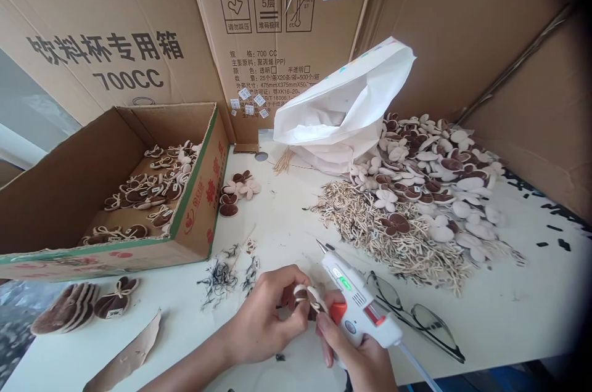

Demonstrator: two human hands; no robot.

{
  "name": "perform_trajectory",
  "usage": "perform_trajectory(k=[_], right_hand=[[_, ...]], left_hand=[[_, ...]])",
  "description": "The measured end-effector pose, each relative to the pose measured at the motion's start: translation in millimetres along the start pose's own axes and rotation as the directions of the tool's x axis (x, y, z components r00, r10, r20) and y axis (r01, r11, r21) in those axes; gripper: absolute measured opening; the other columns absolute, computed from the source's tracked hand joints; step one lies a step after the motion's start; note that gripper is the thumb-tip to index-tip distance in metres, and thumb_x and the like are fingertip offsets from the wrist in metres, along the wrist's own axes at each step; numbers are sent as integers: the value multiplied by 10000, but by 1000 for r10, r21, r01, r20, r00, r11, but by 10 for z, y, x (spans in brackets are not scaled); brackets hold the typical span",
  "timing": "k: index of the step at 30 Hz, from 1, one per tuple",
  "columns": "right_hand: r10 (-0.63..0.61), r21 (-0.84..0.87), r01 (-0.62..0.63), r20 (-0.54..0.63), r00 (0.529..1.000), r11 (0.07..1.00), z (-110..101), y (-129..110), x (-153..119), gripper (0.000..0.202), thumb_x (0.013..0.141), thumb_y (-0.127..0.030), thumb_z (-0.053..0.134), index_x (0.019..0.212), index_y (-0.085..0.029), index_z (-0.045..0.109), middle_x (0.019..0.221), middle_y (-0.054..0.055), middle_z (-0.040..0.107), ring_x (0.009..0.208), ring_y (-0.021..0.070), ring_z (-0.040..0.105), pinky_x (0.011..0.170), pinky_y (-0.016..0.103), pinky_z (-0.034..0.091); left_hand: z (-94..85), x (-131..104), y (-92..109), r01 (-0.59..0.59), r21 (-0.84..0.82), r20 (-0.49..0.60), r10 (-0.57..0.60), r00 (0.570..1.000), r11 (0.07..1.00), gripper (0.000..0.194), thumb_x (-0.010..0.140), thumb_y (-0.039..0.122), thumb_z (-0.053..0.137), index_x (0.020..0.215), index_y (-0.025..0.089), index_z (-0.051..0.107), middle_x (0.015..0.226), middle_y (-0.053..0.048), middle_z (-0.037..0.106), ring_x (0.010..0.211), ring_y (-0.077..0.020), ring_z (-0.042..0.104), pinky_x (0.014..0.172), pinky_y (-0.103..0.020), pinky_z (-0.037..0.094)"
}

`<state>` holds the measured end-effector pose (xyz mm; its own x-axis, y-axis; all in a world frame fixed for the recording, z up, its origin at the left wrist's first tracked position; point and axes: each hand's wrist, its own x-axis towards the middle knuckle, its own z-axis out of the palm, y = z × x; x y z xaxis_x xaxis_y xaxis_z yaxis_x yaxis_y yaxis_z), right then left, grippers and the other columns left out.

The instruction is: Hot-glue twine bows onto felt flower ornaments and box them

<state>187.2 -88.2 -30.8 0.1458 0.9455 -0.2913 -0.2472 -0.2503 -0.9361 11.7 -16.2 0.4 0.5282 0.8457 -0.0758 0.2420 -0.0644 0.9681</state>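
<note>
Near the front middle of the table, my left hand (pixel 272 313) pinches a small brown and cream felt piece (pixel 309 302) with a cord bow on it. My right hand (pixel 358 352) is wrapped round a white glue gun (pixel 356 293) with an orange trigger, and its thumb and fingertips also touch the felt piece's right side. The gun's nozzle points up and left, away from the piece. Part of the felt piece is hidden by my fingers.
An open carton (pixel 192 219) with finished bows stands left. Right are cord pieces (pixel 398 244), a felt pile (pixel 444 164), a white bag (pixel 342 114) and eyeglasses (pixel 416 318). Dark thread scraps (pixel 219 281) and stacked brown pads (pixel 67 309) lie nearer.
</note>
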Motion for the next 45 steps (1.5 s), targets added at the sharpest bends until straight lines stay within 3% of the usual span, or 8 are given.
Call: perform_trajectory(k=[7, 11, 19, 24, 28, 32, 39, 45], right_hand=[[5, 8, -5, -37, 999, 1000, 1, 1, 4, 446, 846, -630, 894, 885, -239, 685, 566, -44, 609, 471, 155, 496, 548, 327, 425], [4, 17, -3, -61, 998, 1000, -13, 35, 13, 420, 867, -607, 883, 901, -244, 676, 511, -64, 547, 492, 171, 492, 578, 329, 426], [0, 20, 0, -38, 999, 1000, -17, 56, 36, 463, 864, -650, 865, 944, -239, 669, 546, -54, 566, 494, 174, 465, 586, 347, 381], [-47, 55, 50, -44, 998, 997, 4, 2, 32, 425, 930, -634, 813, 893, -234, 674, 664, -38, 600, 454, 110, 398, 502, 303, 300], [-50, 67, 56, -88, 995, 996, 1, 13, 33, 417, 946, -645, 788, 1045, -255, 677, 719, -37, 654, 423, 95, 369, 483, 298, 266], [-57, 67, 65, -115, 992, 996, -14, 38, 37, 411, 955, -643, 787, 1012, -257, 656, 704, -31, 705, 400, 96, 420, 501, 313, 281], [-21, 10, 22, -50, 999, 1000, -30, 42, 4, 474, 955, -697, 756, 866, -240, 672, 691, 19, 744, 404, 105, 437, 521, 335, 353], [3, -94, -6, -32, 999, 996, -58, 56, -3, 613, 953, -769, 690, 688, -217, 681, 475, -32, 549, 404, 118, 453, 529, 318, 357]], left_hand=[[-14, 24, -5, -10, -63, -18, 9, 1000, 998, 51, 939, 213, 643, 986, 195, 653, 812, -2, 649, 719, -152, 493, 692, -269, 413], [-84, 21, 18, -20, -75, 20, 21, 1000, 997, 144, 967, 288, 679, 1067, 185, 692, 880, -34, 690, 770, -174, 549, 751, -294, 447], [-57, 38, 13, 2, -31, 33, -1, 999, 1000, 75, 963, 225, 679, 1004, 192, 734, 881, -25, 708, 808, -178, 590, 794, -284, 481], [-82, 65, -37, 5, -119, -62, -12, 998, 993, 144, 1015, 324, 696, 1009, 185, 732, 970, -63, 773, 858, -195, 637, 839, -297, 510], [-120, 101, -94, 20, -240, -136, -54, 989, 971, 263, 1058, 435, 679, 1021, 177, 709, 1059, -103, 794, 959, -230, 688, 899, -333, 536], [-130, 120, -136, 9, -335, -186, -76, 980, 942, 311, 1056, 481, 699, 1009, 174, 715, 1078, -101, 785, 1002, -229, 693, 863, -304, 545], [-142, 123, -151, 1, -325, -293, -102, 951, 946, 269, 1052, 449, 712, 1020, 188, 770, 1024, -69, 789, 918, -201, 697, 841, -282, 559], [-139, 121, -175, -15, -278, -354, -88, 931, 960, 301, 1053, 478, 705, 1010, 198, 806, 931, -60, 769, 891, -212, 700, 835, -290, 574]])
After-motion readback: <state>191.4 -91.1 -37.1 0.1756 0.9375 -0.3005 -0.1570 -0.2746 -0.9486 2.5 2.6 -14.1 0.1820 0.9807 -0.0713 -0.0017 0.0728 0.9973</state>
